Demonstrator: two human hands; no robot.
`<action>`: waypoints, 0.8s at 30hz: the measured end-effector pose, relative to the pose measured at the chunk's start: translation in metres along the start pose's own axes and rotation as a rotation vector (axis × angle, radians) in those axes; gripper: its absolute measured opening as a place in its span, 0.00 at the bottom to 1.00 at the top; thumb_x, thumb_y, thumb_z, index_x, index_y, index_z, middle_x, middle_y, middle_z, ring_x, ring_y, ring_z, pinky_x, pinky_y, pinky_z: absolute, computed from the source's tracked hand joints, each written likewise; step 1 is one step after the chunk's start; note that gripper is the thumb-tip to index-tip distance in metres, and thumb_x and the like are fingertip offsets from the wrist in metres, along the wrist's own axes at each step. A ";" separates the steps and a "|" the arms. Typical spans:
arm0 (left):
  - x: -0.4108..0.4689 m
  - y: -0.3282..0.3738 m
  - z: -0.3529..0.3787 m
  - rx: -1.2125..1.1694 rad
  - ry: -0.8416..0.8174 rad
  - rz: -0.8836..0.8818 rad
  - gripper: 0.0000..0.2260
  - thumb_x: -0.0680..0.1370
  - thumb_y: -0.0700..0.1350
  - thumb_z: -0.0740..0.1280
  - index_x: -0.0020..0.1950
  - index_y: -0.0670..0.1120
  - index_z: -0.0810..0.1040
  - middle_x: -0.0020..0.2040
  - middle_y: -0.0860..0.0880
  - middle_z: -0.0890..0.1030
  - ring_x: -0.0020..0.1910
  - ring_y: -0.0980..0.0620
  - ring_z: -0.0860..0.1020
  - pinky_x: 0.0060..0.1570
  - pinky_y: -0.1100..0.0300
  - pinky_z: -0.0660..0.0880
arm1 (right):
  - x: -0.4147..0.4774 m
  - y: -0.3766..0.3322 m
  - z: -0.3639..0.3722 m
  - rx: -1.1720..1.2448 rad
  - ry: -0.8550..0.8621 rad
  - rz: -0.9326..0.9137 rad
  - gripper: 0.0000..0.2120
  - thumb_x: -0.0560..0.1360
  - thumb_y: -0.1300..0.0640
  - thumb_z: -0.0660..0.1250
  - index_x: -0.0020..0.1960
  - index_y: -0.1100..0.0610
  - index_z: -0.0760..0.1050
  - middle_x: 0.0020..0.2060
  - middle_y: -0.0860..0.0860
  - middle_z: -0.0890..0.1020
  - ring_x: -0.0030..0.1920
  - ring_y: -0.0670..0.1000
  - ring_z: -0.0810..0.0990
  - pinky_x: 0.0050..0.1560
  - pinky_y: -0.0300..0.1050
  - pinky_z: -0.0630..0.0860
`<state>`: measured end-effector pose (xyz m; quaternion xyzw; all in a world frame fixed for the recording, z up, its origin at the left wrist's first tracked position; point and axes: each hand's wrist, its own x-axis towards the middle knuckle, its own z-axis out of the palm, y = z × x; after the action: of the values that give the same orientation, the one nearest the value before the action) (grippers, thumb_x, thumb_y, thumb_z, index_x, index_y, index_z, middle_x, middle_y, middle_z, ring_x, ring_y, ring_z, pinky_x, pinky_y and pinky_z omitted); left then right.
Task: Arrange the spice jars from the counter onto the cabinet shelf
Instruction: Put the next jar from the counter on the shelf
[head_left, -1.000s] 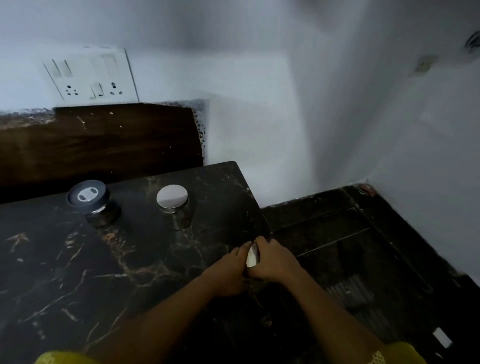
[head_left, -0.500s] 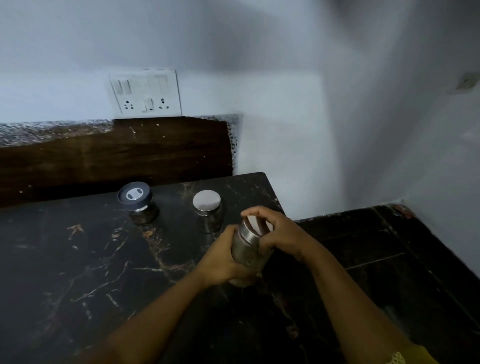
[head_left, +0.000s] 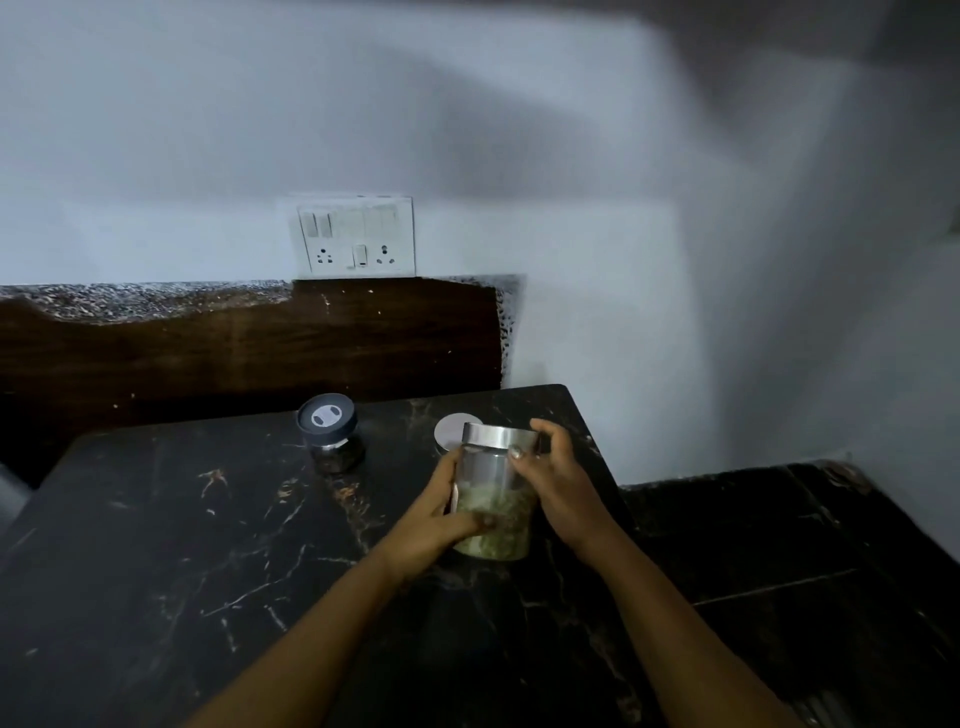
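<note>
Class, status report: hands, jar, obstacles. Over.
Left hand, right hand grip glass jar, upright. Black-lidded jar, silver-lidded jar behind on counter. Shelf not in view.

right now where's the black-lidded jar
Head view: the black-lidded jar stands at the back of the counter, below the socket panel, left of the held jar.

Black polished surface (head_left: 208, 571), veined in white and rust, with a rounded far corner at 1 o'clock. Toward 12 o'clock, upright on the stone, a dark-lidded jar (head_left: 328, 441) with dark contents. At its 3 o'clock, near but apart, a silver-lidded jar (head_left: 447, 431), mostly hidden behind a taller glass jar (head_left: 493, 514) holding greenish contents. Cannot tell whether that one's base touches the stone.
</note>
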<state>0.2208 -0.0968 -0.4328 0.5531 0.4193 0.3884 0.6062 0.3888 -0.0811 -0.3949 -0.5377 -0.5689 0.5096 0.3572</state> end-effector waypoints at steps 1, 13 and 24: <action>-0.001 0.001 -0.001 -0.019 0.006 0.006 0.41 0.63 0.47 0.72 0.72 0.53 0.57 0.64 0.45 0.73 0.59 0.51 0.77 0.52 0.56 0.77 | 0.000 -0.002 0.002 0.007 0.000 -0.012 0.22 0.79 0.52 0.60 0.70 0.49 0.57 0.58 0.53 0.75 0.52 0.44 0.76 0.53 0.43 0.75; -0.013 0.020 -0.017 -0.072 -0.001 0.045 0.50 0.61 0.44 0.74 0.73 0.62 0.48 0.68 0.52 0.68 0.64 0.48 0.74 0.60 0.50 0.75 | -0.003 -0.009 0.029 0.059 -0.040 -0.128 0.30 0.79 0.51 0.59 0.76 0.44 0.47 0.58 0.46 0.75 0.51 0.40 0.78 0.47 0.34 0.77; -0.015 0.035 -0.020 -0.075 0.114 0.127 0.51 0.66 0.36 0.75 0.73 0.64 0.44 0.66 0.57 0.69 0.60 0.53 0.77 0.53 0.56 0.78 | 0.002 -0.019 0.034 0.020 -0.154 -0.153 0.34 0.79 0.51 0.59 0.76 0.42 0.41 0.63 0.47 0.71 0.51 0.39 0.77 0.47 0.33 0.76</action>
<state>0.1967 -0.1011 -0.3976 0.5324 0.4023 0.4726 0.5756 0.3514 -0.0836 -0.3842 -0.4484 -0.6290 0.5263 0.3553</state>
